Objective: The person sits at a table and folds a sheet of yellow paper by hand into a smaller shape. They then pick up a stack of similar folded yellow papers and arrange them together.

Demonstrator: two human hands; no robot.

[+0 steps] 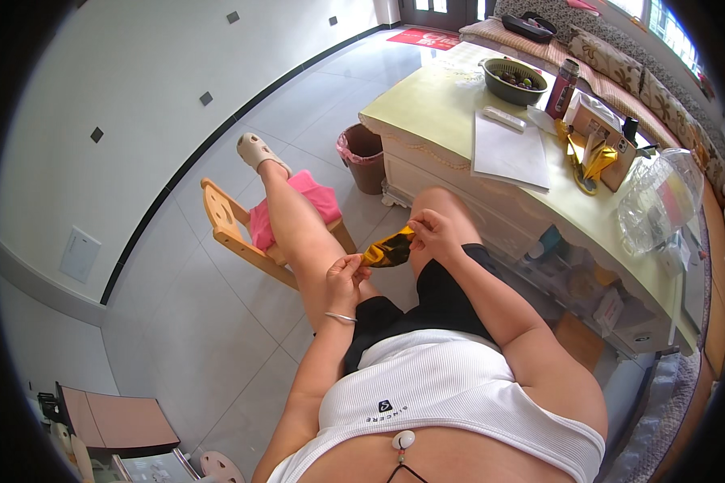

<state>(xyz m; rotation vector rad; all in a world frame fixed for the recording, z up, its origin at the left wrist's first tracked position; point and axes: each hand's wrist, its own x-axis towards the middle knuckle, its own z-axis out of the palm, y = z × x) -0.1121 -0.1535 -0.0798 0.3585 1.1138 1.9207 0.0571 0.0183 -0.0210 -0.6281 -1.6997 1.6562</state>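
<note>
Above my lap, a shiny gold foil piece [390, 248] is stretched between my two hands; it is crumpled and darker in its middle, and its exact kind I cannot make out. My left hand [345, 279], with a bangle at the wrist, pinches the lower left end. My right hand [436, 234] pinches the upper right end between thumb and fingers. More gold foil [594, 163] lies on the table [427, 97] to my right, beside a propped-up phone [619, 165].
The table also bears a green colander of fruit [514, 81], a red flask [563, 88], white paper [509, 153] and a clear plastic bag [660, 197]. My leg rests over a wooden chair [242, 251] with a pink cloth [308, 201]. A brown bin [364, 165] stands by the table.
</note>
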